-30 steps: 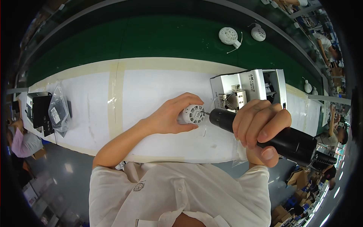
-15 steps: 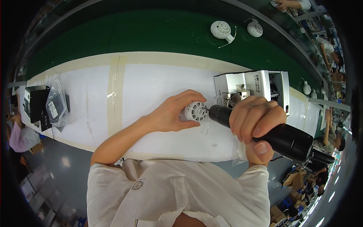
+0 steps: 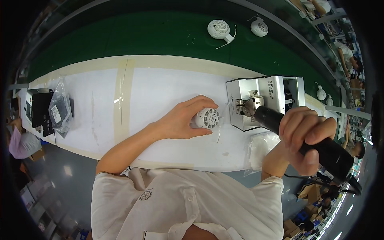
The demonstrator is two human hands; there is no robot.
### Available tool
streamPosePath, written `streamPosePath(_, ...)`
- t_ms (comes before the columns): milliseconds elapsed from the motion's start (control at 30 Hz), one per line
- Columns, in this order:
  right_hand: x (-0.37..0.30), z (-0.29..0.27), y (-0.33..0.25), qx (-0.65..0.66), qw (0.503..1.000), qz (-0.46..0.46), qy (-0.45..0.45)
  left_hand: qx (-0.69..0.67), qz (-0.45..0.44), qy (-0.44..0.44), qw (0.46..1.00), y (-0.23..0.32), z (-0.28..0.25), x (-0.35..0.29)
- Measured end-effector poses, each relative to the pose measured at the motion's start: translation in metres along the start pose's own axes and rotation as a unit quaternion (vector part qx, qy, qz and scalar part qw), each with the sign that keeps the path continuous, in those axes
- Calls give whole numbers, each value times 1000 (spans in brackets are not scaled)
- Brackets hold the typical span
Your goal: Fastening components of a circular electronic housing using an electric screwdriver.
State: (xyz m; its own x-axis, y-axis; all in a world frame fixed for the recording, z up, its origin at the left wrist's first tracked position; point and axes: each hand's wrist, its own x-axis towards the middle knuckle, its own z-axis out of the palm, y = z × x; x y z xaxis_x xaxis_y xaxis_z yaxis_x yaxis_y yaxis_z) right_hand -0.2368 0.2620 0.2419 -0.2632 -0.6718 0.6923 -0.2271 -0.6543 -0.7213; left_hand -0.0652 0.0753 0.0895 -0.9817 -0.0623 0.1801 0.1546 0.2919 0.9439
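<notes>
My left hand [image 3: 182, 119] curls its thumb and fingers round a small white fan housing [image 3: 208, 118], its slotted round face turned up. A thin wire trails from the housing onto the white tabletop. In my right hand [image 3: 306, 138] is a black electric screwdriver [image 3: 271, 120], tilted, with its cord running from the rear end. The screwdriver's front end is at the metal pick-up part of a silver and black screw feeder [image 3: 270, 87]. Whether a screw sits on the tip is too small to tell.
A clear plastic bag [image 3: 262, 150] lies by my right forearm. Far left, a bagged dark part [image 3: 60, 114] rests against a black device [image 3: 41, 112]. Beyond the table runs a green conveyor belt [image 3: 132, 34] carrying several white fan housings [image 3: 219, 29]. Other people work at both sides.
My right hand has drawn the screwdriver away from the fan housing, rightward to the screw feeder. The left hand keeps its hold in place. White housings on the belt have shifted left.
</notes>
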Motion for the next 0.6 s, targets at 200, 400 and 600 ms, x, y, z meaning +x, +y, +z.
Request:
streamPosePath(200,-8,0,14,-20,998,39,54,34,9,15,999,4,7,3)
streamPosePath(400,-13,5,10,137,985,96,50,36,4,19,999,11,16,8)
streamPosePath(600,-11,8,6,131,989,54,-47,24,5,30,999,16,21,10)
